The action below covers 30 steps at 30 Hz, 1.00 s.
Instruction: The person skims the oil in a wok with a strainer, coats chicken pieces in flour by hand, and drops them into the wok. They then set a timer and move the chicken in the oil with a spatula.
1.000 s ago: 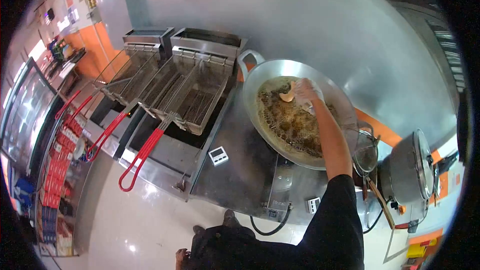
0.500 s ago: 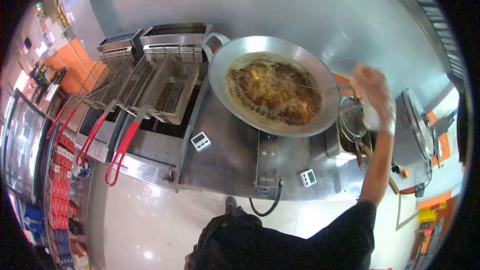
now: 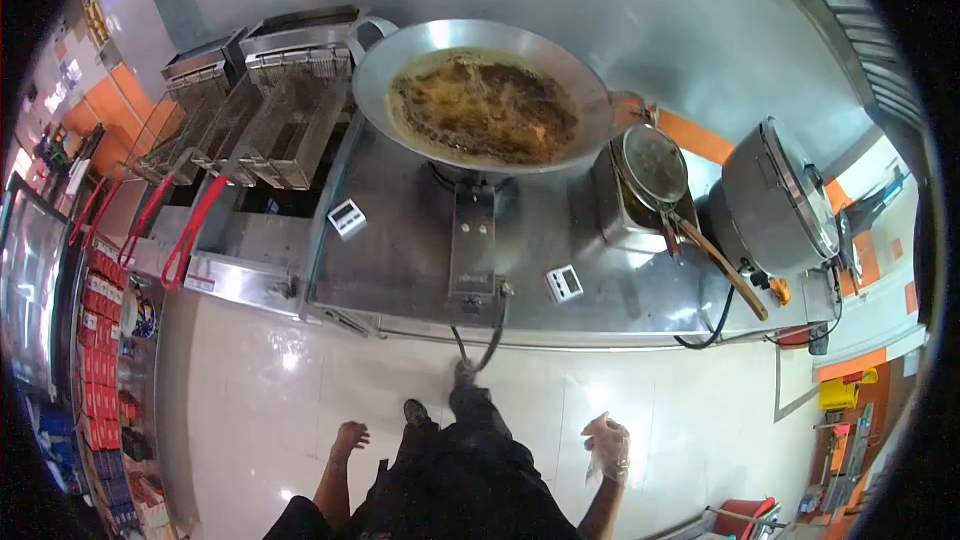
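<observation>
My left hand (image 3: 351, 437) hangs low over the floor at the left of my body, bare, its fingers loosely curled with nothing in them. My right hand (image 3: 608, 445) is low at the right of my body in a clear plastic glove; its fingers are bent, and whether it holds anything is unclear. Both hands are apart from the counter. Beyond them, a large metal wok (image 3: 590, 150) holds bubbling brown oil (image 3: 480, 105) with food frying in it. A round strainer (image 3: 655, 165) with a wooden handle rests on a metal container (image 3: 618, 215) right of the wok.
Fryer baskets (image 3: 295, 130) with red handles stand left of the wok. Two white timers, one left (image 3: 347, 220) and one right (image 3: 564, 284), lie on the steel counter (image 3: 400, 275). A big lidded pot (image 3: 765, 200) stands at the right. Red boxes (image 3: 103, 350) line the far left.
My gloved right hand has dropped from beside the wok's right edge to low over the floor. My left hand has come into view. The counter and wok appear higher in view.
</observation>
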### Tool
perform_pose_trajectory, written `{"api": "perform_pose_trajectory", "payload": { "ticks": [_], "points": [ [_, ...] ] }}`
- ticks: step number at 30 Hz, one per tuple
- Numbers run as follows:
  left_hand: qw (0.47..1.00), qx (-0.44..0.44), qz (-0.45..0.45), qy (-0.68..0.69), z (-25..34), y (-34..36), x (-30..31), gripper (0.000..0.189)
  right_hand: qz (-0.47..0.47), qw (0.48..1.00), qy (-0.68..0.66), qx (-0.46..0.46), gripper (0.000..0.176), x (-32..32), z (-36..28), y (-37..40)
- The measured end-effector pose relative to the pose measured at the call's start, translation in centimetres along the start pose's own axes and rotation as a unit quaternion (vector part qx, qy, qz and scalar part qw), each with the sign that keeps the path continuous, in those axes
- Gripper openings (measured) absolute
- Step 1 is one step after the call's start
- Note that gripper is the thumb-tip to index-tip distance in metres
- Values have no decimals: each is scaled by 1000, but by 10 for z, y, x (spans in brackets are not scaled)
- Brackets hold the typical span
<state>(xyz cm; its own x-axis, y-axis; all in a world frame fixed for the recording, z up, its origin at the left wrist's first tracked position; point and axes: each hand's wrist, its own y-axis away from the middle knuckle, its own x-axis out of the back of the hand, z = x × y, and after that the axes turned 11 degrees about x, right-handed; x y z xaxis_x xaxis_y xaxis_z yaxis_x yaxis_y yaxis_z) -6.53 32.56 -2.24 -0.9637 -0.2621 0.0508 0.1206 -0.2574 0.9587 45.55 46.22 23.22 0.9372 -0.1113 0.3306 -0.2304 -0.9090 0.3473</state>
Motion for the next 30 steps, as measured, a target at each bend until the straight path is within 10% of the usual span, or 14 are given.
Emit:
{"api": "perform_pose_trajectory", "payload": {
  "ticks": [5,10,12,14,16,20,23,25,28,30],
  "points": [
    [915,-266,-41,-300,86,87,-144,29,41,997,26,-67,32,35,40,-37],
    [907,-361,-90,-198,195,171,-321,21,-7,996,33,-87,24,97,130,-95],
    [839,-520,18,-160,234,136,-377,26,-16,998,-41,-35,19,126,184,-106],
    [835,-484,141,-223,289,165,-414,34,-14,989,-100,-109,17,154,217,-113],
    [688,-624,263,-261,331,143,-439,43,28,937,-334,-103,19,191,276,-94],
    [687,-616,202,-328,348,95,-436,49,-39,973,-214,-72,19,233,372,-85],
    [760,-515,172,-357,347,108,-437,55,-147,978,64,133,19,252,495,-80],
    [800,-472,173,-328,337,107,-439,52,-101,995,-26,11,20,251,444,-72],
    [830,-432,185,-299,328,119,-444,43,-241,826,459,220,23,242,369,-87],
    [864,-407,156,-250,327,113,-445,39,-265,826,452,206,22,235,350,-102]
  ]
}}
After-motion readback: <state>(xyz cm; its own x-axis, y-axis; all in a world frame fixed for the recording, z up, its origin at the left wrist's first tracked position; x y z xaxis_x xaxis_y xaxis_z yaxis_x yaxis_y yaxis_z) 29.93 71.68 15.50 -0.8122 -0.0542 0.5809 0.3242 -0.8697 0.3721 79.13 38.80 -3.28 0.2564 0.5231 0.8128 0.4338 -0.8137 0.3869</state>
